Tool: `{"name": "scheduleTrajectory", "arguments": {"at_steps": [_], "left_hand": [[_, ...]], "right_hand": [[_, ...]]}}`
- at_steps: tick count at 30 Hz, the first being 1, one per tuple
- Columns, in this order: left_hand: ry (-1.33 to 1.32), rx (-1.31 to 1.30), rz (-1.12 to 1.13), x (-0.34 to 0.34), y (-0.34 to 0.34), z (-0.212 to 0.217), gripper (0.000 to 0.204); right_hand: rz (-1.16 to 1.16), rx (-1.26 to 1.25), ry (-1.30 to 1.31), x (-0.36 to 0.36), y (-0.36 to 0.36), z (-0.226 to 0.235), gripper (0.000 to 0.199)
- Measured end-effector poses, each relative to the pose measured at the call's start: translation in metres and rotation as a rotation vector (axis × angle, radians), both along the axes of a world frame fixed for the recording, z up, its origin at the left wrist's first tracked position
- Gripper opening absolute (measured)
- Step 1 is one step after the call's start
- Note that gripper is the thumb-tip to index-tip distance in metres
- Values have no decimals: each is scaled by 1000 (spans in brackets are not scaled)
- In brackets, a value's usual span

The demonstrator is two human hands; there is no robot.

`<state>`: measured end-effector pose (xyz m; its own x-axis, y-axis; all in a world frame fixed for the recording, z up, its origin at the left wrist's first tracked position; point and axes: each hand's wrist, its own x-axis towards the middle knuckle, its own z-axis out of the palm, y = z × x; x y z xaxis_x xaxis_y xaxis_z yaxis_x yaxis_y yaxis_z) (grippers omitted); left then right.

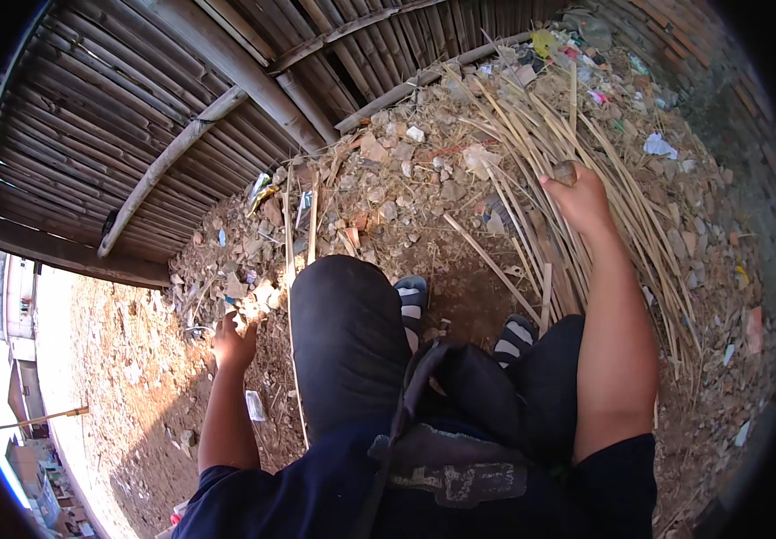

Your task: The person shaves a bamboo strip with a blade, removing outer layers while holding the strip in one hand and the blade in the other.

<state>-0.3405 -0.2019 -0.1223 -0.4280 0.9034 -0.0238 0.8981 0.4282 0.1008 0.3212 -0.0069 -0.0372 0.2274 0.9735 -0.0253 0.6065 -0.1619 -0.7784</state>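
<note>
Right hand [580, 199] is clasping a rounded grey-brown lump [565, 172]; left hand [234, 343] is holding thumb and fingers apart, any contact unclear. Long, thin tan strips [536, 126] are lying beneath and beside the right hand, fanning toward the brown rubble-strewn ground's [460, 287] far edge. Pale lettering is marking a dark fabric patch [460, 479].

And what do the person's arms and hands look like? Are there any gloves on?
No gloves: the left hand and right hand are both bare. The sleeves are short and dark navy, leaving the forearms uncovered. I can see no watch or bracelet.
</note>
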Motion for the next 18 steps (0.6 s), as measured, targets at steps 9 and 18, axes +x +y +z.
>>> {"name": "scheduleTrajectory", "arguments": {"at_steps": [9,18], "left_hand": [[-380,-206,-184,55,-43,-23,26],[-721,-186,-113,9,-106,-93,29]], "right_hand": [[-92,199,-12,30,-26,60,41],[-351,-65,58,144,-71,-47,43]]}}
